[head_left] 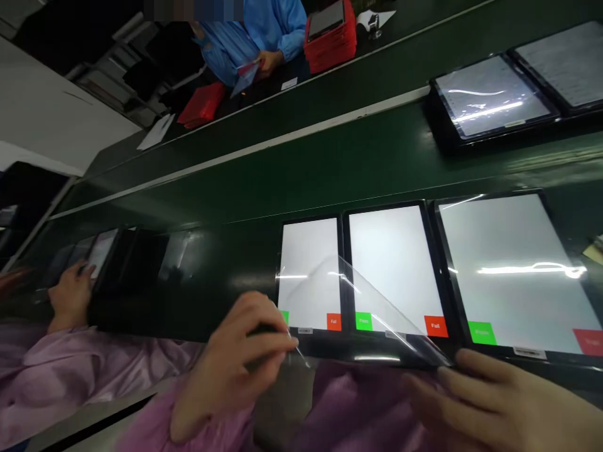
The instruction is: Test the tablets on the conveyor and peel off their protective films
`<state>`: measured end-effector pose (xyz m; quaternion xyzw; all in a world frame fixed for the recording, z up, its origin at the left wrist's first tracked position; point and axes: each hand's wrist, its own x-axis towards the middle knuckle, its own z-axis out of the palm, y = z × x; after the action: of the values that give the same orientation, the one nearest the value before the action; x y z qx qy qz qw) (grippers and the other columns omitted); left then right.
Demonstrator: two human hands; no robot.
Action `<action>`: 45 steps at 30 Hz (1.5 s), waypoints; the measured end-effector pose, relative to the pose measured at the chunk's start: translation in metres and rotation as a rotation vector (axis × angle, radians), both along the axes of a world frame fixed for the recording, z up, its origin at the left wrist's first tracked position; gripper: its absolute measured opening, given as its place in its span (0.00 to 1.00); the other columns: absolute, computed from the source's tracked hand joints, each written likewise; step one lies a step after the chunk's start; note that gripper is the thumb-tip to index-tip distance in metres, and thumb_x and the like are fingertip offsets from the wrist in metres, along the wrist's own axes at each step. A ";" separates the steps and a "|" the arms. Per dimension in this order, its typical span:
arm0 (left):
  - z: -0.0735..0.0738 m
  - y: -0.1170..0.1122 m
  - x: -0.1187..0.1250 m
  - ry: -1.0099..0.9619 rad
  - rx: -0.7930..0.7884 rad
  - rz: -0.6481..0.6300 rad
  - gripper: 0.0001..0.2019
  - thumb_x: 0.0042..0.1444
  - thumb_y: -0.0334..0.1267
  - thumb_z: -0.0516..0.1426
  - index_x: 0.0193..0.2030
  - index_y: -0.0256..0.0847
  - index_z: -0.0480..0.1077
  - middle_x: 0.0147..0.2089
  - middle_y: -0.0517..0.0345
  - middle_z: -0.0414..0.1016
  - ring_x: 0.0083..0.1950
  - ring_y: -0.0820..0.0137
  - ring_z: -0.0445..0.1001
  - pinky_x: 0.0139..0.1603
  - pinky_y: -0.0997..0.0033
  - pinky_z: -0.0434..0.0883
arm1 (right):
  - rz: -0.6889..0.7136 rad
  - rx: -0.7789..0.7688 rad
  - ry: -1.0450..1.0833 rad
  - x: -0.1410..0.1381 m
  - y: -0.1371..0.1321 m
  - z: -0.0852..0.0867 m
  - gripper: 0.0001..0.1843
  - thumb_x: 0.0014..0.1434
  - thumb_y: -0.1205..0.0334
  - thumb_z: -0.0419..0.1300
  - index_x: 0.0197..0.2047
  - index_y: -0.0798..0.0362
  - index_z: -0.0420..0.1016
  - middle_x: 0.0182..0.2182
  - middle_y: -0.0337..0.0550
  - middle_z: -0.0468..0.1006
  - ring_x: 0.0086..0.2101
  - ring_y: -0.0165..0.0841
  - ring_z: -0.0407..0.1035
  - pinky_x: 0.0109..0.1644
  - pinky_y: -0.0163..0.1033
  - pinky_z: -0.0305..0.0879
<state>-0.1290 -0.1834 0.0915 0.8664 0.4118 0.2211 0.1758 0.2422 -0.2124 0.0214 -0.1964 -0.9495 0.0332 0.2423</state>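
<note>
Three tablets lie side by side on the dark green bench: a left tablet (308,273), a middle tablet (393,267) and a right tablet (513,270). Each shows a white screen with a green and a red button. A clear protective film (372,301) is lifted over the left and middle tablets. My left hand (235,370) pinches the film's near left edge with closed fingers. At the lower right, my right hand (499,402) holds the film's near right corner between its fingertips, just in front of the right tablet.
Two more tablets (494,94) lie on the conveyor belt (330,163) at the upper right. A neighbour's hand (70,295) in a pink sleeve rests on dark tablets at the left. Across the belt a person in blue (264,31) handles red cases (332,37).
</note>
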 end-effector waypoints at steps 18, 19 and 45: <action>-0.067 0.184 0.057 0.297 -0.419 0.125 0.25 0.72 0.47 0.47 0.65 0.40 0.76 0.65 0.49 0.80 0.63 0.55 0.79 0.64 0.55 0.76 | -0.274 -0.525 0.374 -0.005 0.173 0.016 0.04 0.69 0.62 0.65 0.41 0.49 0.82 0.27 0.34 0.79 0.20 0.26 0.66 0.21 0.34 0.59; -0.067 0.183 0.055 0.299 -0.398 0.120 0.25 0.71 0.47 0.47 0.64 0.40 0.77 0.65 0.50 0.80 0.62 0.55 0.80 0.67 0.53 0.74 | -0.362 -0.563 0.447 0.000 0.184 0.019 0.03 0.67 0.60 0.68 0.40 0.49 0.82 0.26 0.34 0.78 0.19 0.27 0.66 0.20 0.34 0.59; -0.087 0.108 0.052 0.304 0.156 -0.123 0.20 0.64 0.33 0.52 0.56 0.48 0.81 0.51 0.52 0.79 0.55 0.57 0.74 0.75 0.23 0.53 | -0.747 -0.512 0.723 0.011 0.171 0.041 0.10 0.56 0.73 0.76 0.34 0.55 0.80 0.27 0.34 0.77 0.21 0.20 0.66 0.22 0.33 0.60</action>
<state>-0.0770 -0.0753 0.0044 0.9244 0.3614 0.1076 0.0569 0.2533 -0.0416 0.0624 -0.5467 -0.6345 0.2390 0.4914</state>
